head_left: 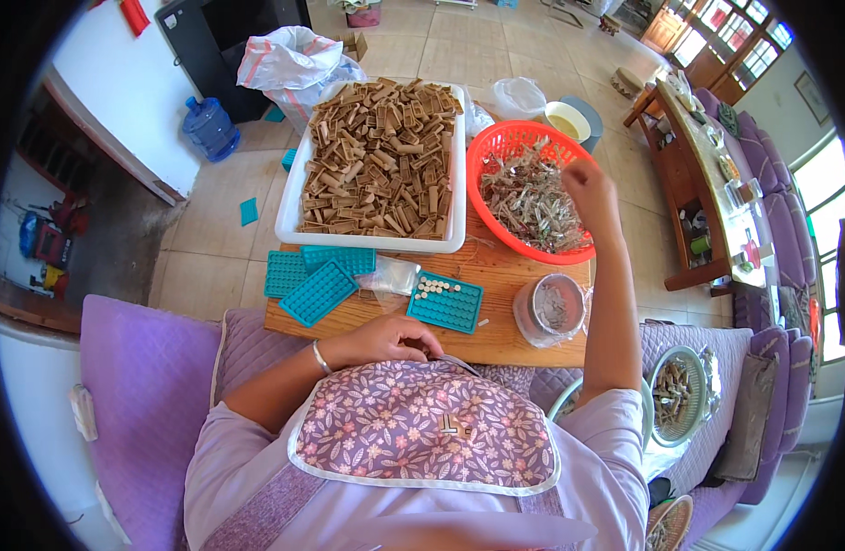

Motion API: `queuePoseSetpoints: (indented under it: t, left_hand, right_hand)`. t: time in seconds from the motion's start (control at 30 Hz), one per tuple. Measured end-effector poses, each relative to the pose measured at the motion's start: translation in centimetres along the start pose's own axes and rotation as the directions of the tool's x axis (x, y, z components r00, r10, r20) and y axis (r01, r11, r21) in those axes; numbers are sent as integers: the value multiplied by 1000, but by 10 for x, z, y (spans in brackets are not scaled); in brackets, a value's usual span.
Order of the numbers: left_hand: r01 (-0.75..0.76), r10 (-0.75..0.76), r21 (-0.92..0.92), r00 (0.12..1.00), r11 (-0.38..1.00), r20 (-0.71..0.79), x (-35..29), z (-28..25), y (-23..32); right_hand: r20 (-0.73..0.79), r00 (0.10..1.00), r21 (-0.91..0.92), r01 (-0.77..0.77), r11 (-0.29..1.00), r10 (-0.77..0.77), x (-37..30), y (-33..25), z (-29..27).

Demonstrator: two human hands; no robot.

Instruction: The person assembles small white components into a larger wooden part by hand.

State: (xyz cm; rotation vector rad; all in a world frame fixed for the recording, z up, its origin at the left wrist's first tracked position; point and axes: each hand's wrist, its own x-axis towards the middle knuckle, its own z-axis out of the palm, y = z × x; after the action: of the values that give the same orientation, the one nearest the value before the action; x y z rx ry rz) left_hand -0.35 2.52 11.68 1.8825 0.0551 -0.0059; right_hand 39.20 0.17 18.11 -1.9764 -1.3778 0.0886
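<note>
My right hand (588,188) is raised over the right side of a red plastic basket (485,207), its fingers curled together. Whatever it may hold is too small to make out. Inside the basket lies a heap of thin, clear and brownish pieces (533,197). Bent at the table's front edge, my left hand (386,340) is closed beside the floral apron (422,427), and its fingertips are partly hidden. Just beyond it sits a teal moulded tray (459,312) with several small white round pieces (433,286). A clear tub (551,310) holding whitish material stands to its right.
A white bin (292,207) full of small brown trough-shaped pieces (381,156) fills the table's far left. More teal trays (320,292) overlap near a clear plastic bag (390,275). Pale green baskets (677,395) stand on the purple sofa at right.
</note>
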Motion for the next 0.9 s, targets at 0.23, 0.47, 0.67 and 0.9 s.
queuePoseSetpoints:
  t: [0.23,0.47,0.67,0.9]
  left_hand:
    - [163,-145,-473,987,866,75,6,4,-11]
    - [38,-149,-569,977,821,-151,10,8,-14]
    - [-256,-63,-592,884,764,-464,53,-1,21]
    - [-356,-40,-602,839,715,-543,70,7,29]
  right_hand:
    - [-62,990,124,-115,986,123,-22,19,-12]
    - [-46,970,360,-208,910,240,-59,-11,-13]
    - [78,985,779,-156,607,154,-114,-57,22]
    - [306,948,951,-309,26,84,-154,-92,51]
